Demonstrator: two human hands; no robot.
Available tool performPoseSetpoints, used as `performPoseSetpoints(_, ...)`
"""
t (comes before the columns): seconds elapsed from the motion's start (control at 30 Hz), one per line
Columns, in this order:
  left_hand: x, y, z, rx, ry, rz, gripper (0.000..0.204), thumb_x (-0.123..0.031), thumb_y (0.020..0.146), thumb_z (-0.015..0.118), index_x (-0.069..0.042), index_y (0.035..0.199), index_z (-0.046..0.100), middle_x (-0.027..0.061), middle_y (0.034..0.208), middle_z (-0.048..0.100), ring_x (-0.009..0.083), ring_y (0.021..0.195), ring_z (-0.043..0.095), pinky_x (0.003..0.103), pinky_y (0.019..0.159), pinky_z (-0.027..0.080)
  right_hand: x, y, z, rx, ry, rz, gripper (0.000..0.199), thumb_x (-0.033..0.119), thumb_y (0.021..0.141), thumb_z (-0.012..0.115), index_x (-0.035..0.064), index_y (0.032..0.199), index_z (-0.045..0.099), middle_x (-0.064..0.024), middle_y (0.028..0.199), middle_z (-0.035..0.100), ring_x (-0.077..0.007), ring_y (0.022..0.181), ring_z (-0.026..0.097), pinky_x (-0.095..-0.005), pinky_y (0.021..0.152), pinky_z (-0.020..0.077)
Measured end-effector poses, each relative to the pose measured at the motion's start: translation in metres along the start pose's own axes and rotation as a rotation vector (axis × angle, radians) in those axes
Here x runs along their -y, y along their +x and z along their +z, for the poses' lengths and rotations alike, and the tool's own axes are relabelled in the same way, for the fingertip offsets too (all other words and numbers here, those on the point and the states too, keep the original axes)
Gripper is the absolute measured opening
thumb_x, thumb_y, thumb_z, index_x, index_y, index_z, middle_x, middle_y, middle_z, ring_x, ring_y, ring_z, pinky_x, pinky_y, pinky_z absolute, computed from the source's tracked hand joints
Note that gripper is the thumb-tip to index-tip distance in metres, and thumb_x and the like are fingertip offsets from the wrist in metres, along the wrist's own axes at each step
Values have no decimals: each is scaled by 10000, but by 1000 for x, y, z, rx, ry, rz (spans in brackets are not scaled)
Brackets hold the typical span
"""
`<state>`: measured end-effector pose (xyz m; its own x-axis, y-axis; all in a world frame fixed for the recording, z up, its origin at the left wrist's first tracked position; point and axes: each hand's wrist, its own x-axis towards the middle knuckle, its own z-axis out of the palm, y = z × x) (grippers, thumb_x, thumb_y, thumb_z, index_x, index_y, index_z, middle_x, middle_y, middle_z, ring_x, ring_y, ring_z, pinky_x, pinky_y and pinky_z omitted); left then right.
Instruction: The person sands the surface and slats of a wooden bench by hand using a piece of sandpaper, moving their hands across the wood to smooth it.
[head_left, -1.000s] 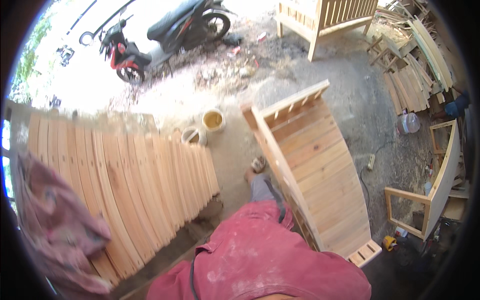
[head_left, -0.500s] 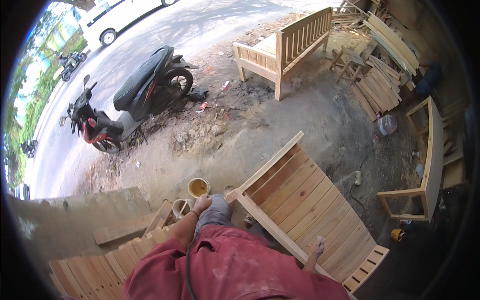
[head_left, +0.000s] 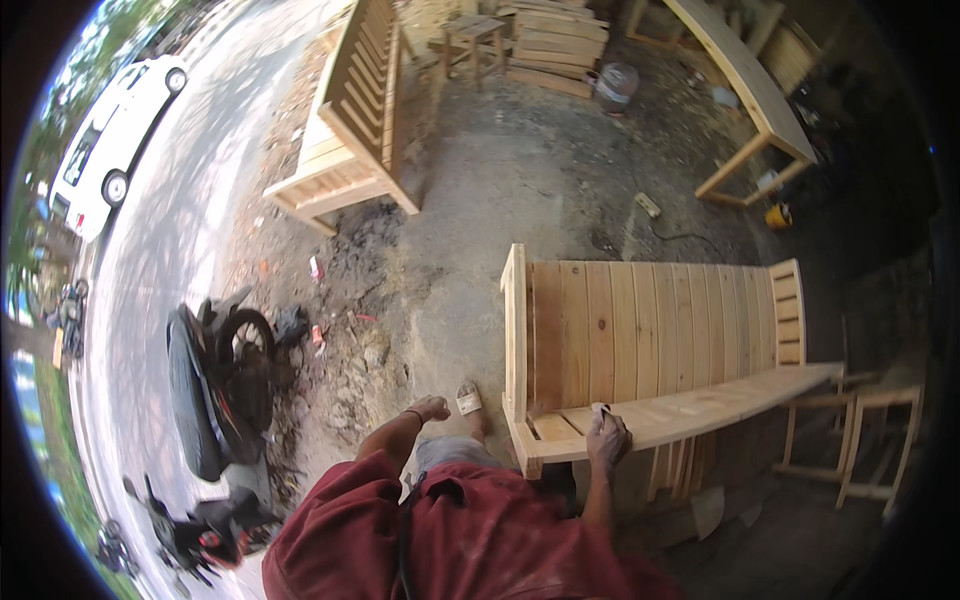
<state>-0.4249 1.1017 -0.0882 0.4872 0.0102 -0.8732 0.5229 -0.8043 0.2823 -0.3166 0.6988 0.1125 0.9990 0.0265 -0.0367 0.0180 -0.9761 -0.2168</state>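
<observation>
A bare wooden bench (head_left: 655, 320) with a slatted surface stands in front of me to the right. Its long near rail (head_left: 700, 408) runs along the side closest to me. My right hand (head_left: 610, 442) is closed at this rail, near its left end, with a small pale piece (head_left: 599, 409) between the fingers; the kind is too small to make out. My left hand (head_left: 432, 408) is held in a loose fist left of the bench's corner post (head_left: 516, 330), touching nothing, and no object shows in it. A sandalled foot (head_left: 468, 399) is just beyond it.
Another slatted bench (head_left: 355, 110) stands at the far left. A motorbike (head_left: 215, 390) is parked on my left by the road, with a white vehicle (head_left: 110, 140) beyond. Stacked boards (head_left: 555, 45), a water bottle (head_left: 616, 85), a cable socket (head_left: 648, 205) and a wooden frame (head_left: 755, 90) lie ahead.
My view has swung to the right. My left hand has come away from beside my leg and the buckets. The right hand has moved to the near rail, still with the pale piece.
</observation>
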Motion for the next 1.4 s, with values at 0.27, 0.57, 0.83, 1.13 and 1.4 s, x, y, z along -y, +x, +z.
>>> performPoseSetpoints(0.27,35,40,-112,-363,-801,202,304,-211,945,579,4,1144,661,142,910,719,190,790,696,348,708,573,101,-60,28,-173,61,-11,249,299,978,595,134,1072,755,-95,845,724,-281,769,677,-464,824,453)
performPoseSetpoints(0.57,66,4,-131,-620,-629,312,272,-113,918,571,-3,1127,705,144,1025,746,250,989,700,348,906,529,129,-58,23,-216,175,94,213,257,973,598,94,1014,728,-99,812,704,-298,767,667,-445,832,454)
performPoseSetpoints(0.83,15,83,-286,-341,156,585,304,-218,942,575,-72,1197,654,226,1127,701,424,1066,658,494,905,520,145,-76,58,-335,-86,380,160,198,949,632,65,978,715,-151,811,692,-341,795,668,-501,931,501)
performPoseSetpoints(1.13,-153,149,-368,-97,889,1429,684,-263,883,698,-46,1469,422,230,1395,529,408,1288,504,528,1051,421,147,-65,69,-376,-102,533,142,203,932,658,71,879,663,-142,777,673,-357,783,659,-474,761,537)
performPoseSetpoints(1.4,-227,197,-375,6,1256,1560,848,-390,812,794,-32,1477,409,218,1420,523,389,1328,491,523,1086,408,154,-63,76,-534,-219,542,129,208,935,661,99,871,689,-92,756,653,-273,756,651,-401,728,560)
